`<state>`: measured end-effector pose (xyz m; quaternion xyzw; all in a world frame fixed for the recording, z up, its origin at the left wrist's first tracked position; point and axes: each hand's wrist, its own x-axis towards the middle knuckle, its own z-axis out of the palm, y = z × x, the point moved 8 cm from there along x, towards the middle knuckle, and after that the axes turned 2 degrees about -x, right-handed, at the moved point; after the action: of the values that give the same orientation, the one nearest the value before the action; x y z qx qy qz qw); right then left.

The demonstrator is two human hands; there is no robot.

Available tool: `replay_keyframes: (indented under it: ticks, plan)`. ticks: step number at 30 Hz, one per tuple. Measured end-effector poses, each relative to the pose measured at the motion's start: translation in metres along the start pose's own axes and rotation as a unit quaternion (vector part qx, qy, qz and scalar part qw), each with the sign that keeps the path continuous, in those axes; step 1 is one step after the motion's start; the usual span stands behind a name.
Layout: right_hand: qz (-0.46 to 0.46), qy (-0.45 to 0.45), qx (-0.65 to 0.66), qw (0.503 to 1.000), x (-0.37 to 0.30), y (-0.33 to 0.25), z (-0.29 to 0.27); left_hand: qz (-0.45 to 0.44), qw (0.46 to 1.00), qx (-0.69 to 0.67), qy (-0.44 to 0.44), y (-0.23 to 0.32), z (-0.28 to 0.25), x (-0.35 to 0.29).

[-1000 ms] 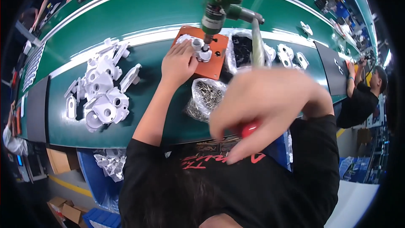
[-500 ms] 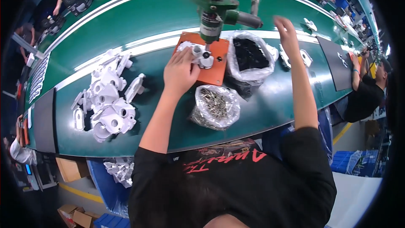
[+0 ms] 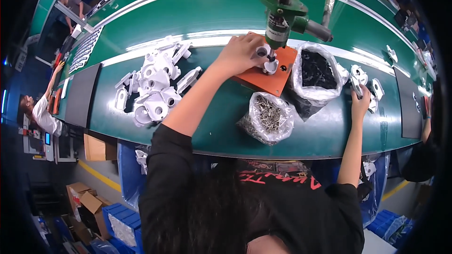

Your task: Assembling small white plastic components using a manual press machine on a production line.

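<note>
Our station is a green workbench (image 3: 221, 117) in a factory hall, with a cardboard box (image 3: 96, 207) on the floor at eight o'clock. All clock positions are read from the orange fixture plate (image 3: 268, 82), with twelve o'clock at the far side of the bench.

The first white housing (image 3: 271, 67) sits on the fixture plate, beneath the green machine head (image 3: 285, 16). We cannot tell whether the tool tip touches it.

Our left hand (image 3: 240, 56) comes in from ten o'clock. Its fingers are curled, about half closed, and hold the near-left portion of the first white housing; some fingertips are hidden. Our right hand (image 3: 361, 103), between three and four o'clock, is nearly closed and pinches the second white housing (image 3: 357, 88), which is tilted. We cannot tell whether this housing is clear of the bench. Loose white housings (image 3: 376, 88) lie just beside it.

At six o'clock, a clear bag (image 3: 270, 136) contains metal pins (image 3: 270, 113). At three o'clock, a larger bag (image 3: 313, 95) contains black parts (image 3: 318, 68). At nine o'clock, we find a heap of white housings (image 3: 155, 82), then a black mat (image 3: 81, 95), then a co-worker (image 3: 44, 115).
</note>
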<state>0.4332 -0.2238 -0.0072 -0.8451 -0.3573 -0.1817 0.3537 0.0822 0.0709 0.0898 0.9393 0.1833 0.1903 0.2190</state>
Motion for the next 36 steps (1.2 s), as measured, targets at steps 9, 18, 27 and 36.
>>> replay_keyframes:
  ticks: [9,18,27,36]
  plan:
    - [0.067,0.067,0.183,0.979,-0.002,0.016,-0.018,-0.213,0.976,0.037,0.036,-0.047,-0.066,-0.005]
    - [0.172,0.031,0.408,0.896,-0.007,0.026,-0.013,-0.284,0.954,0.095,0.002,-0.091,-0.075,-0.059]
    - [0.195,-0.034,0.638,0.744,-0.006,0.027,0.002,-0.266,0.936,0.232,-0.003,-0.083,-0.054,-0.143]
    - [0.041,-0.356,0.615,0.702,-0.054,-0.193,-0.032,-0.096,0.753,-0.636,0.138,0.04,-0.01,-0.09]
